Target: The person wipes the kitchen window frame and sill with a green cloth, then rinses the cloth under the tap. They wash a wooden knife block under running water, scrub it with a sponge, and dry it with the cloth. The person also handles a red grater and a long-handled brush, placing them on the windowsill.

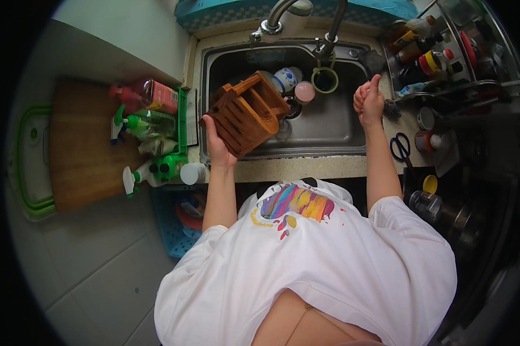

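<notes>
My left hand (218, 149) grips a slatted wooden holder (247, 116) with open compartments, tilted over the left part of a stainless steel sink (329, 125). My right hand (369, 101) is at the sink's right rim, its fingers curled and its thumb extended; no held object shows in it. A blue-and-white porcelain piece (287, 79), a pink round item (304, 92) and a clear glass item (284, 129) are in the sink beside the holder. A green-rimmed strainer or cup (324, 81) hangs below the tap (324, 47). Beside my right hand lies a dark scrubber (392, 109).
Spray bottles and a green basket (182, 121) stand left of the sink, near a white-lidded jar (193, 173). Blue-handled scissors (400, 148) lie on the right counter. A metal rack (459, 43) with sauce bottles is at the upper right. A second faucet (269, 31) overhangs the sink.
</notes>
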Available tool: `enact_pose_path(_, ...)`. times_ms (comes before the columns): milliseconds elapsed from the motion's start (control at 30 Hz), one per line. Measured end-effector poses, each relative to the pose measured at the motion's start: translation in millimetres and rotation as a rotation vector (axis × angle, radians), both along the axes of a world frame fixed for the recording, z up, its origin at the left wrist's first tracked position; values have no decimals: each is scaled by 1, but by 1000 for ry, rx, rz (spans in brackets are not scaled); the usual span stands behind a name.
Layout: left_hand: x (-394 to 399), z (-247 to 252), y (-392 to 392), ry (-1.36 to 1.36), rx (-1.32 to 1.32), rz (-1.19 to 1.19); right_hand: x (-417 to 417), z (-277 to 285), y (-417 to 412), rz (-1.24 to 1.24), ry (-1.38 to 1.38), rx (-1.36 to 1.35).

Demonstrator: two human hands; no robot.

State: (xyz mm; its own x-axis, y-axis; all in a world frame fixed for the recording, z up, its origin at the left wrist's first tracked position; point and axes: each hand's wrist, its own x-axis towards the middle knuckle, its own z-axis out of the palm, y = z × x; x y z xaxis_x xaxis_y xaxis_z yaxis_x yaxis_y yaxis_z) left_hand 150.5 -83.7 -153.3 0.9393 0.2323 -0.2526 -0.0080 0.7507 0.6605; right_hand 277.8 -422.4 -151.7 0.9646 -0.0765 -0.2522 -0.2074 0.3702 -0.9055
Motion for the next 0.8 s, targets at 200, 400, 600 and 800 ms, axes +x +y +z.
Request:
enact_pose_path(200, -4, 1, 0, 18, -12, 3, 14, -70, 4, -14, 93, -125)
enact_pose_path(400, -4, 0, 1, 10, -29, 6, 15, -166, -4, -129, 277, -281)
enact_pose_path(600, -4, -7, 3, 30, -51, -20, 6, -190, -22, -160, 678, -176)
enact_pose_path(800, -2, -4, -3, 21, 22, -58, 9, -94, 27, 222, 207, 417)
